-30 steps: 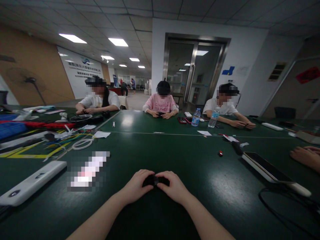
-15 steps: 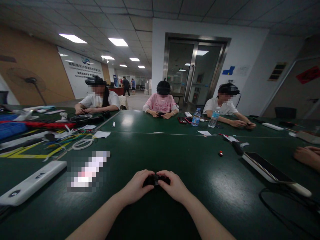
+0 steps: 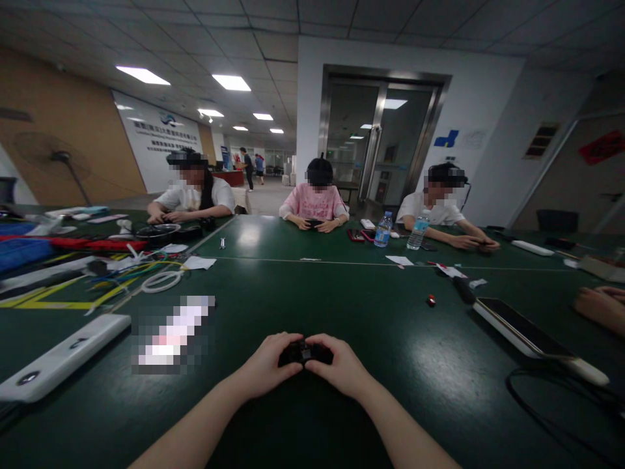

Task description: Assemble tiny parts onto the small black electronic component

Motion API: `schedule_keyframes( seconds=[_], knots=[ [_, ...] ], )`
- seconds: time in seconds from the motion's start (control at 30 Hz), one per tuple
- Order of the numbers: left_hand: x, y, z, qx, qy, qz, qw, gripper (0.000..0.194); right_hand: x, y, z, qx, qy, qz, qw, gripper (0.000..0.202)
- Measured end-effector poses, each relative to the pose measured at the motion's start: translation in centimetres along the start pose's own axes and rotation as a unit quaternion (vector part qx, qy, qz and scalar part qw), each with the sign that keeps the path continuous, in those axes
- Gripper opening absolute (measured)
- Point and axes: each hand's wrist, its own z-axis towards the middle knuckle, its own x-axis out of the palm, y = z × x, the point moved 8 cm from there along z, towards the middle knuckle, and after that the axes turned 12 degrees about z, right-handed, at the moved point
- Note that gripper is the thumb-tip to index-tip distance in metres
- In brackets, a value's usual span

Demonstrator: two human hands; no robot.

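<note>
The room is covered by a tiled ceiling (image 3: 273,45) and lit by bright panels (image 3: 231,83). A white wall (image 3: 309,98) is broken by metal-framed glass doors (image 3: 352,130). At left, a fan (image 3: 61,157) is set before a brown wall (image 3: 83,98), beside which a white sign (image 3: 161,133) is mounted. Pale floor (image 3: 273,198) is seen beyond the green table (image 3: 366,293); at right, a dark chair (image 3: 556,220) is placed.

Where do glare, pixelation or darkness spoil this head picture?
Head view: glare pools on the green table right of the right hand; head view: pixelation hides the bright object left of the left hand; head view: the black object in both hands is too dark for detail.
</note>
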Motion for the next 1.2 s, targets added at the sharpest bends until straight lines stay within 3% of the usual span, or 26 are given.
schedule_keyframes(
  seconds=[0.4, 0.7, 1.2],
  knots=[
    [-0.30, -0.90, -0.02, 0.017, 0.010, 0.008, 1.000, 0.035, 0.03, 0.17, 0.06, -0.028, 0.001, 0.013, 1.000, 0.025],
    [-0.15, -0.38, -0.15, -0.002, 0.017, -0.013, 1.000, 0.039, -0.03, -0.24, 0.12, -0.017, -0.012, -0.013, 1.000, 0.022],
    [-0.63, -0.88, -0.12, -0.012, 0.011, -0.041, 0.999, 0.039, -0.24, 0.20, 0.28, -0.031, -0.024, 0.037, 0.999, 0.020]
  ],
)
